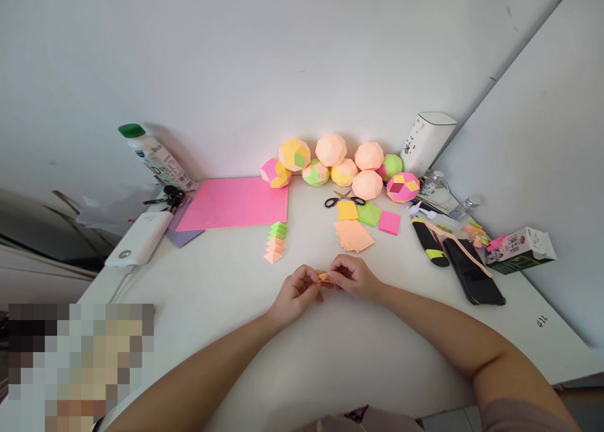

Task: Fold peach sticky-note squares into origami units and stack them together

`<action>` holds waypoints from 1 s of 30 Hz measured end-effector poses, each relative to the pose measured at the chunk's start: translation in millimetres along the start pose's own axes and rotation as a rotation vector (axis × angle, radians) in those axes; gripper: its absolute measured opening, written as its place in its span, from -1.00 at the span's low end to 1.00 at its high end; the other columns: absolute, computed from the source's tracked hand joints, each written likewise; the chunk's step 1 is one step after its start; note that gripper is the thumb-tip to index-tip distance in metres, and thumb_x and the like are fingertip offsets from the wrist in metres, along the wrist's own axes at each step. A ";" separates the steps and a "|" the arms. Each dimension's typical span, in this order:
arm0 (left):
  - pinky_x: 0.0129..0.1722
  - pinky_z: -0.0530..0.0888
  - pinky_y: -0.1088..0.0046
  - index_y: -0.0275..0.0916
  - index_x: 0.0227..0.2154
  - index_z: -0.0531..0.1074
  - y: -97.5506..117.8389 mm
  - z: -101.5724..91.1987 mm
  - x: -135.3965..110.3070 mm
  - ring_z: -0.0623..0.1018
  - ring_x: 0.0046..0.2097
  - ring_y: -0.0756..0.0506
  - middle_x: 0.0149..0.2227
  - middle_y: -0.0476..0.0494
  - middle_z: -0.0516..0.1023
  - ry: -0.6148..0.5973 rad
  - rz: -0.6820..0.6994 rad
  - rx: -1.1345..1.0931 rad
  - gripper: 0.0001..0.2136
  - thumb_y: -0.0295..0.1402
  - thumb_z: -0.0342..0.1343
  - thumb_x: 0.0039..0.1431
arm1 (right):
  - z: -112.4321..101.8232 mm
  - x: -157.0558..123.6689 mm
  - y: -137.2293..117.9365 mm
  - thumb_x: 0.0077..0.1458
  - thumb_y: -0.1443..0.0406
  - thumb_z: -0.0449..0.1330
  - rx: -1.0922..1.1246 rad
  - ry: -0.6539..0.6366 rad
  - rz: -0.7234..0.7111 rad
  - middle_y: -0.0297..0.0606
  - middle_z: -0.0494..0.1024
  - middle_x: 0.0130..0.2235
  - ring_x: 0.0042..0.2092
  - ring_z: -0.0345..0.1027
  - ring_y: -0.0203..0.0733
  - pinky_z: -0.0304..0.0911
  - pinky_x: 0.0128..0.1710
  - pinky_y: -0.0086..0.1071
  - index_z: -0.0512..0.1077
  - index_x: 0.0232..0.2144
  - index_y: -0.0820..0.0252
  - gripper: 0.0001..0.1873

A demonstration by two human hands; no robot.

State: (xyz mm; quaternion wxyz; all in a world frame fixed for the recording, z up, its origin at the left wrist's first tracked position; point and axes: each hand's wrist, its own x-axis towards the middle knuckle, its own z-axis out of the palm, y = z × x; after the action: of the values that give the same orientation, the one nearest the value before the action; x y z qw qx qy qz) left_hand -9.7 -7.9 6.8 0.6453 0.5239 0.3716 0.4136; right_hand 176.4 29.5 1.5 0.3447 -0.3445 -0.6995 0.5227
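Note:
Between my two hands, over the front middle of the white table, is a small folded piece of peach paper point(323, 277). My left hand point(298, 293) pinches its left side, and my right hand point(355, 277) grips its right side; fingers partly hide the folds. Ahead and to the left lies an overlapping row of folded paper pieces point(275, 243), green at the far end and peach nearer me. Beyond my right hand a fanned stack of peach paper sheets point(355, 236) rests flat, with yellow point(348, 210), green point(369, 214) and pink point(389, 222) sheets behind it.
Several faceted paper balls point(331, 150) stand along the wall, with black-handled scissors point(345, 199) before them. A pink board point(236, 204), a white power bank point(139, 238) and a green-capped bottle point(158, 158) are left. A black phone point(473, 271), a cutter point(429, 242) and a carton point(521, 249) lie right.

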 end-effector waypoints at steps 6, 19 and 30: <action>-0.34 0.47 0.36 -0.19 -0.44 0.17 1.9 1.9 -0.3 0.54 -0.19 -0.12 -0.28 -0.14 0.53 0.022 -0.012 0.009 -0.80 -0.26 0.08 0.12 | -0.4 0.6 0.0 0.11 0.20 0.13 0.022 -0.007 0.023 -0.36 0.38 -0.52 -0.53 0.26 -0.37 0.19 -0.56 -0.48 0.29 -0.44 0.23 -0.79; -0.37 0.52 0.36 -0.25 -0.28 0.35 -5.4 1.9 3.9 0.59 -0.37 -0.10 -0.36 -0.14 0.60 0.084 -0.099 0.113 -0.73 -0.12 0.05 0.13 | 0.6 -1.8 3.6 0.12 0.19 0.12 -0.025 -0.057 -0.002 -0.36 0.39 -0.50 -0.52 0.25 -0.37 0.23 -0.53 -0.46 0.36 -0.36 0.25 -0.79; -0.62 0.37 0.53 -0.24 -0.44 0.27 -3.3 -2.6 7.4 0.43 -0.64 0.03 -0.63 0.04 0.47 0.102 -0.178 -0.021 -0.70 -0.07 0.03 0.13 | 3.0 -5.0 3.7 0.08 0.37 0.09 -0.311 -0.063 -0.409 -0.23 0.43 -0.40 -0.49 0.23 -0.33 0.22 -0.55 -0.46 0.39 -0.35 0.19 -0.91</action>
State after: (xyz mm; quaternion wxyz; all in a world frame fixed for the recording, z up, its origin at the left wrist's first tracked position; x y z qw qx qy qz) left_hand -8.7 -0.5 2.7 0.6651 0.4602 0.4448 0.3846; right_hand 177.0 24.5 -3.3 0.3640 -0.2284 -0.8370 0.3389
